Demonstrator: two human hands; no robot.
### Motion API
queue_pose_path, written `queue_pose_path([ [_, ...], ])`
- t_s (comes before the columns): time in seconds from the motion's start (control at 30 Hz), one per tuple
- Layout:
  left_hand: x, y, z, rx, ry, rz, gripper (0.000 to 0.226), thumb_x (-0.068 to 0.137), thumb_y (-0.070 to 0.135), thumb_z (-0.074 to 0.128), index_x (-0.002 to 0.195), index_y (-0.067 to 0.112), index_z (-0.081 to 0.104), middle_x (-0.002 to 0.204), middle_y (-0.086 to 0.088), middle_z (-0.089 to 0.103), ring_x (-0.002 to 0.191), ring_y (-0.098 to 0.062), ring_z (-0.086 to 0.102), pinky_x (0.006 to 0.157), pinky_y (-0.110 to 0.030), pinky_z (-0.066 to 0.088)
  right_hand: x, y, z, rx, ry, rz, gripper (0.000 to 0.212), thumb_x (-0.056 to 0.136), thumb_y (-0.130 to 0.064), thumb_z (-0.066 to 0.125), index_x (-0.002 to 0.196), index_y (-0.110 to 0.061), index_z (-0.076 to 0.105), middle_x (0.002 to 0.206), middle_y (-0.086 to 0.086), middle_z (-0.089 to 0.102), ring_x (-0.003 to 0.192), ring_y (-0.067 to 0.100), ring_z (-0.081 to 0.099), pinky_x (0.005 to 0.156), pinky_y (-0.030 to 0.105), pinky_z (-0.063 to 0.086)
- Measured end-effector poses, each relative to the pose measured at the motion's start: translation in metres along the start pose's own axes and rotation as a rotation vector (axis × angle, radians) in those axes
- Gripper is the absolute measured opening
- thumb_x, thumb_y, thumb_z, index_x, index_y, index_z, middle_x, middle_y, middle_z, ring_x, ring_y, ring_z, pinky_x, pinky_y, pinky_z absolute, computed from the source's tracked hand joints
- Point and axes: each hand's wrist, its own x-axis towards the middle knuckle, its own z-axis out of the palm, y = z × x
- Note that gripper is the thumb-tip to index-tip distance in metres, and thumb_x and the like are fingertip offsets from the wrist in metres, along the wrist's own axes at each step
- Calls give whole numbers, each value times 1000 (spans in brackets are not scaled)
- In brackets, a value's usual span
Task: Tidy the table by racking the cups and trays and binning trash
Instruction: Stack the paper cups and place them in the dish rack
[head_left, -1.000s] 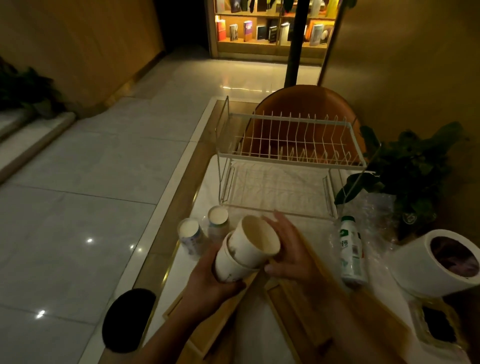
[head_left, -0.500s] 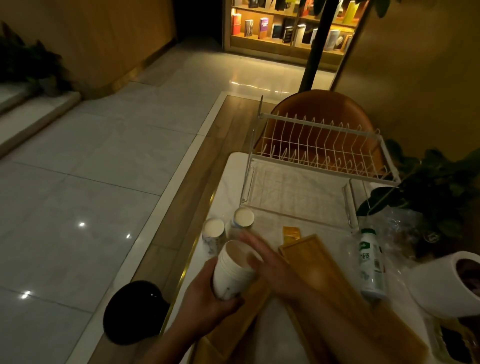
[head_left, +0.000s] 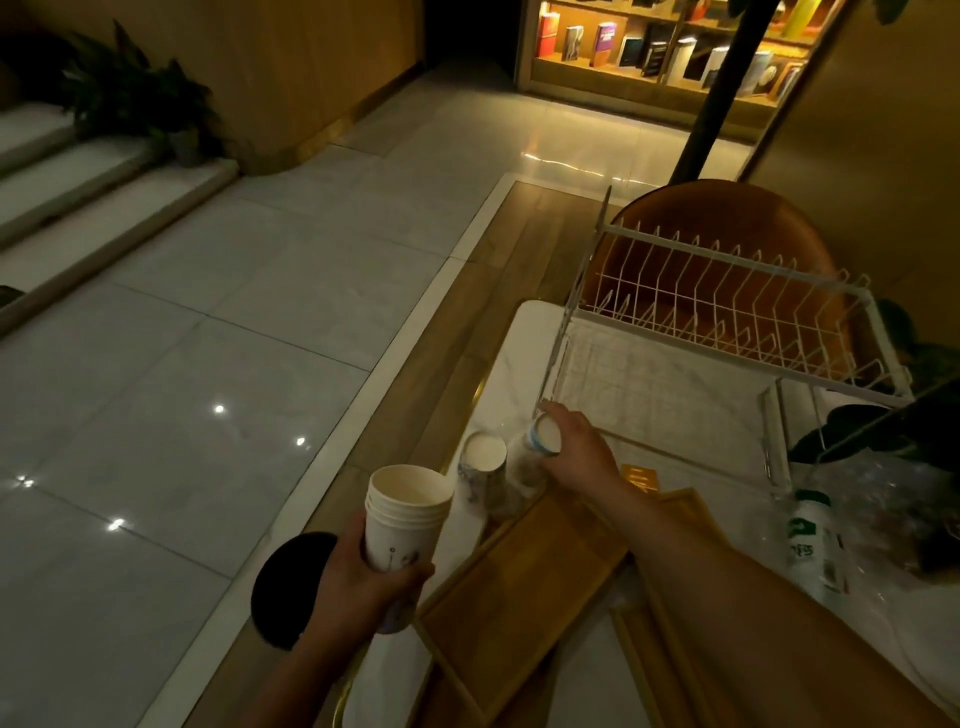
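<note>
While left hand (head_left: 363, 577) clamps nested cup stack (head_left: 405, 514), close right hand (head_left: 576, 447) around tilted cup (head_left: 543, 441); lift clear of neighbour cup (head_left: 480, 467), then nest squarely.

Dim indoor scene under warm amber light, seen through a wide-angle lens.

The brightest area is a lit bookshelf (head_left: 670, 49) at the top, casting a yellow sheen and a thin streak of glare on the glossy floor tiles (head_left: 249, 322). Small white points of ceiling light reflect on the tiles at left. The counter (head_left: 524, 338) and white wire rack (head_left: 727, 306) catch weak light; the lower corners fall into shadow. The bottle (head_left: 815, 551) at right is smeared by blur. Straight lines bow toward the edges, and fine detail is soft and grainy.
</note>
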Motion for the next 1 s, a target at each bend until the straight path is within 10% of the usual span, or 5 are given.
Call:
queue_pose_path([
  [0.37, 2, -6, -3, -34, 59, -27, 62, 64, 13, 91, 105, 42, 54, 91, 12, 71, 85, 3, 68, 55, -12, 55, -39, -30, -52, 237, 270, -92, 82, 67, -23, 77, 135, -48, 38, 118, -11, 43, 103, 10, 47, 74, 20, 39],
  [1.0, 3, -15, -23, -27, 68, -55, 70, 68, 16, 90, 124, 27, 50, 108, 4, 66, 96, -13, 66, 71, -24, 56, -22, -97, 0, -329, -104, -193, 87, 74, -39, 65, 148, -37, 20, 132, 6, 40, 118, 29, 46, 87, 39, 50],
])
